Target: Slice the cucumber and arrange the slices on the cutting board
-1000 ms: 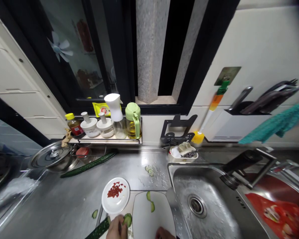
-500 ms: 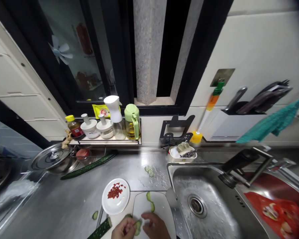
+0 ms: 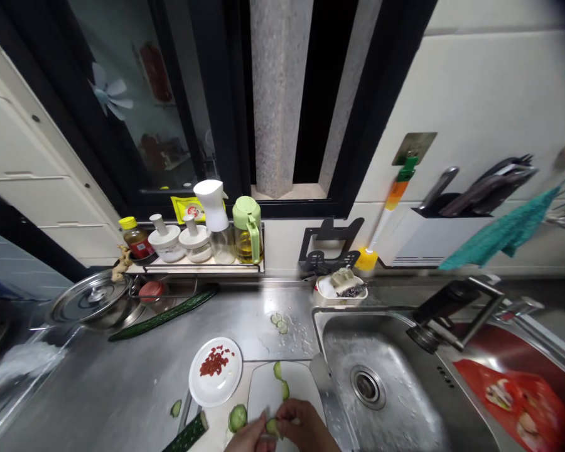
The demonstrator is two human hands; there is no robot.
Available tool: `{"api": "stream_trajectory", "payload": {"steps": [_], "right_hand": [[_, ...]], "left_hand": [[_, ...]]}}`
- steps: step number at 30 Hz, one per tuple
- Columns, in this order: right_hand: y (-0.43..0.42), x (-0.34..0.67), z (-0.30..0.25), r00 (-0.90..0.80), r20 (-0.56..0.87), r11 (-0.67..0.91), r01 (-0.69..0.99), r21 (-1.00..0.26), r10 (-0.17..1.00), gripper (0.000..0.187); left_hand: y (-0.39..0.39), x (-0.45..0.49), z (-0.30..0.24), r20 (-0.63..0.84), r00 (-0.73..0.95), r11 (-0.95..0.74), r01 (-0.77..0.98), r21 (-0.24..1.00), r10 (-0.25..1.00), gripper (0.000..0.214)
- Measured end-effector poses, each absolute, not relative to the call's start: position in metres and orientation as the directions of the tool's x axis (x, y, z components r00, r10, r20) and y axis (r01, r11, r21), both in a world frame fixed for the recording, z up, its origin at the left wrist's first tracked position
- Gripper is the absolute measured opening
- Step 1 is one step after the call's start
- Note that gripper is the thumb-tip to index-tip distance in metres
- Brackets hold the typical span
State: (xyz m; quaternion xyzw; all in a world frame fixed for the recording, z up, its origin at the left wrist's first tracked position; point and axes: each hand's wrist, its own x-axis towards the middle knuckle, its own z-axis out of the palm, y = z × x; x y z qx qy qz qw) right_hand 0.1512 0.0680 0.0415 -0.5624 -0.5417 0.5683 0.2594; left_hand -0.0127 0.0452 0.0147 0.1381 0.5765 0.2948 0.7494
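- From the head view, a pale green cucumber slice (image 3: 272, 427) lay right between my hands, over the near part of a white dish (image 3: 306, 384); I could not make out its long axis.
- My left hand (image 3: 252, 437) had its fingertips closed on the left side of the slice, and my right hand (image 3: 306, 427) pinched it from the right; neither was nearer, since both touched it.
- Two curved cucumber pieces (image 3: 285, 390) lay beyond my fingers, one behind the other, running toward the far edge of the dish. The nearer one lay just past my right hand.
- Just off the left edge of the dish sat a pile of slices (image 3: 238, 417) on a pale board (image 3: 220, 427), with my left hand the closer one.
- Further left, a cut cucumber (image 3: 186, 434) lay slantwise, its cut end pointing away and to the right, toward that pile.
- Past the pile stood a round plate (image 3: 221, 390) with red berries (image 3: 213, 362) gathered in its middle and far part.
- Near the far edge of the surface (image 3: 122, 395), a lidded pot (image 3: 122, 311) hid its contents, and a whole cucumber (image 3: 169, 314) lay beside it.
- On the rack above, a green-topped jug (image 3: 248, 235) held yellow liquid.
- Behind the sink (image 3: 339, 351), a small tub (image 3: 336, 302) carried a dark scourer (image 3: 354, 290) and pale lumps.
- In the basin at far right lay a red bag (image 3: 513, 402); what was inside was too blurred to name.
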Motion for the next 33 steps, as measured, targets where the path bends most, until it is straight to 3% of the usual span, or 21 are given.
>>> {"api": "stream_trajectory", "payload": {"steps": [4,7,10,13,17,22,29,33], "right_hand": [[0.067,0.158,0.056,-0.208,-0.367,-0.275,0.368,-0.888,0.906,0.011],[0.070,0.162,0.065,-0.213,-0.378,-0.281,0.378,-0.882,0.901,0.011],[0.075,0.164,0.064,-0.207,-0.388,-0.282,0.404,-0.870,0.898,0.009],[0.081,0.166,0.057,-0.179,-0.386,-0.265,0.473,-0.841,0.905,0.009],[0.088,0.167,0.052,-0.152,-0.369,-0.234,0.544,-0.806,0.917,0.012],[0.104,0.172,0.057,-0.133,-0.340,-0.178,0.648,-0.740,0.931,0.015],[0.127,0.174,0.060,-0.202,-0.265,-0.019,0.761,-0.648,0.943,0.024],[0.134,0.173,0.063,-0.215,-0.243,0.043,0.824,-0.564,0.946,0.024]], "left_hand": [[0.050,-0.006,0.020,-0.728,0.290,0.738,-0.527,0.421,0.622,0.046],[0.055,-0.004,0.021,-0.752,0.247,0.728,-0.549,0.411,0.611,0.055],[0.059,0.000,0.018,-0.750,0.120,0.702,-0.472,0.533,0.651,0.061],[0.062,0.004,0.013,-0.640,0.051,0.610,-0.369,0.701,0.766,0.049],[0.068,0.006,0.008,-0.565,0.017,0.553,-0.230,0.800,0.825,0.035],[0.073,0.008,0.007,-0.516,-0.090,0.519,0.006,0.855,0.852,0.020],[0.080,0.019,0.016,-0.399,-0.239,0.461,0.346,0.817,0.885,0.015],[0.087,0.025,0.019,-0.378,-0.276,0.464,0.409,0.786,0.884,0.012]]}}
